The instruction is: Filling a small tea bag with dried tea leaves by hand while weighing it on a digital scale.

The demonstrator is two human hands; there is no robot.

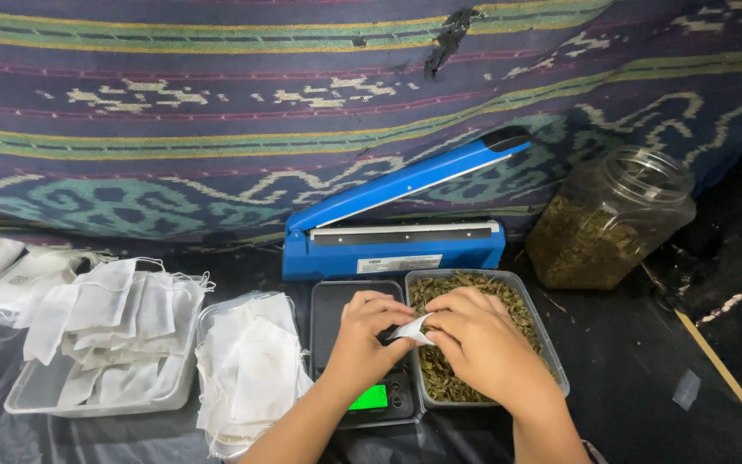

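My left hand (364, 339) and my right hand (479, 344) meet over the edge between a small black digital scale (337, 305) and a clear tub of dried green leaves (526, 314). Both hands pinch a small white paper sachet (411, 330) between their fingertips. The scale's green display (369, 398) glows below my left wrist. My right hand hovers over the leaves in the tub.
A blue heat sealer (392, 228) with its arm raised stands behind the scale. A clear jar of dried leaves (607, 219) sits at the right. Two trays of white sachets (113, 331) (251, 369) lie at the left. A patterned woven cloth (216, 112) hangs behind.
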